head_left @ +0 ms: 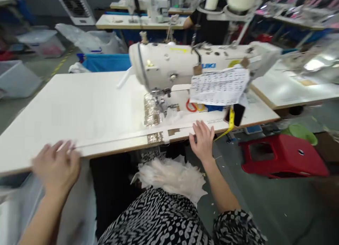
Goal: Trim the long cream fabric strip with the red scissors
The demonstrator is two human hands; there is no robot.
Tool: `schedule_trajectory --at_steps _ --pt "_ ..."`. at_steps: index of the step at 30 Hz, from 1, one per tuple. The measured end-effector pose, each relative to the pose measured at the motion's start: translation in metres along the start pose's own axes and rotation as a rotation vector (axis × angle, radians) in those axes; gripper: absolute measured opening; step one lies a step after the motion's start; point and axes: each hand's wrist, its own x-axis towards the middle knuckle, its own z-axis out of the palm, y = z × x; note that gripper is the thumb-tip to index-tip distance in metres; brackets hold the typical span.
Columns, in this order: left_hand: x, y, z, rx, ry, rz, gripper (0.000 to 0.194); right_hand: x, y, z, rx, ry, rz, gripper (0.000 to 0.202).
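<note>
A long, narrow white fabric strip stretches along the front of the sewing table between my two hands. My left hand, blurred by motion, is over the table's front edge at the strip's left end, its fingers apart. My right hand lies with fingers outstretched on the strip, right of the needle area. Behind the strip stands a white sewing machine; white material is bunched by its presser foot. Whether the strip passes under the foot I cannot tell. A heap of pale fabric rests at my lap.
Red-and-yellow-handled scissors, a printed sheet, a dark phone and a yellow tape measure are on the right. A red stool is beyond the table edge. Another person's arm shows behind the machine.
</note>
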Motion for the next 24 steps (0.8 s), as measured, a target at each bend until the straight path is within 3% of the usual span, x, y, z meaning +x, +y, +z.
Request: schedule_trajectory --at_steps 1,4,7,10,12,14,16,18,20,24 --pt "-0.004 -0.006 0.002 0.048 -0.013 0.068 0.039 0.001 0.001 0.0 0.015 -0.032 -0.042 0.041" --pt "-0.008 -0.019 0.011 0.065 -0.201 0.242 0.046 0.004 0.006 0.0 0.025 -0.111 -0.148 0.047" --pt "-0.017 -0.034 0.017 0.108 -0.141 0.194 0.036 0.001 0.004 -0.006 0.024 -0.069 -0.18 0.026" --pt "-0.043 -0.06 0.021 0.141 -0.004 0.032 0.028 -0.009 -0.016 -0.011 0.087 -0.026 -0.209 0.012" --pt "-0.07 -0.081 0.026 0.2 0.023 -0.186 0.027 -0.019 -0.039 -0.01 0.162 -0.081 -0.25 0.014" --pt "-0.1 -0.098 0.029 0.253 -0.048 -0.436 0.025 -0.03 -0.065 -0.004 0.246 -0.208 -0.279 0.018" --pt "-0.128 -0.108 0.031 0.253 -0.188 -0.586 0.018 -0.042 -0.084 0.003 0.309 -0.355 -0.273 0.021" --pt "-0.149 -0.108 0.032 0.208 -0.301 -0.615 0.015 -0.056 -0.094 0.008 0.347 -0.501 -0.271 0.02" --pt "-0.163 -0.096 0.031 0.184 -0.321 -0.611 0.021 -0.069 -0.097 0.01 0.363 -0.636 -0.311 0.015" --pt "-0.163 -0.039 0.03 -0.027 -0.246 -0.515 0.037 -0.093 -0.098 0.014 0.329 -0.829 -0.373 0.013"
